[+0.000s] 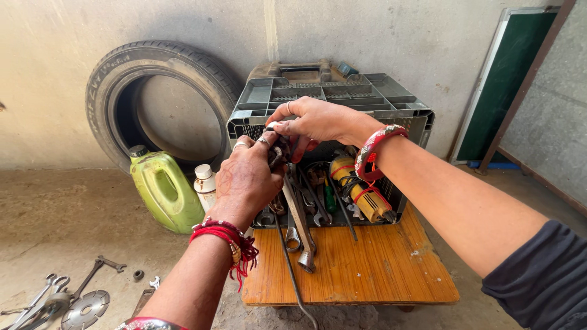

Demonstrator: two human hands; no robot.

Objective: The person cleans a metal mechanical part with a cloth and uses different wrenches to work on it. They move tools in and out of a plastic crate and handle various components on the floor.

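My left hand [244, 180] grips a bundle of long metal wrenches [301, 235] by their upper ends, over the front of a grey plastic crate [333, 101]. The wrenches hang down onto a low wooden table [373, 269]. My right hand [312, 122] reaches in from the right and pinches the top of the same bundle, where a dark rag or strap sits. Inside the crate lie a yellow power tool [364, 192], a green-handled screwdriver [329, 198] and more wrenches.
A car tyre [156, 101] leans on the concrete wall at the left. A green jerrycan [162, 189] and a small white bottle [205, 186] stand below it. Loose wrenches and a cutting disc [85, 308] lie on the floor. A green board [513, 85] leans at the right.
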